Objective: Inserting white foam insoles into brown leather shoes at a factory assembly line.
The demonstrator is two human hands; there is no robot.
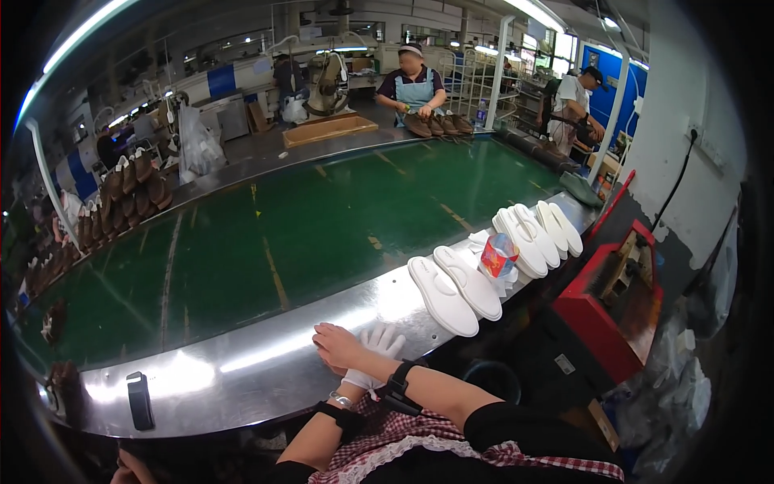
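My forearms cross at the near metal edge of the table. My left hand point(382, 342), in a white glove, rests with fingers spread, a metal bracelet and black strap at its wrist. Across it lies my bare right hand point(339, 345), fingers loosely stretched to the left, nothing visible in them; its underside is hidden. To the right, a pair of white slip-on shoes point(443, 297) lies on the metal. Beyond are more white shoes point(526, 238) and a red-and-blue packet point(498, 256) on white tissue.
A green conveyor belt point(322, 222) runs beyond the metal edge point(266, 379), where a black oblong device point(139, 401) lies. A red-framed bin point(597, 327) stands at right. Brown shoes point(129, 194) are racked at left. Across the belt, a person point(415, 89) handles brown shoes.
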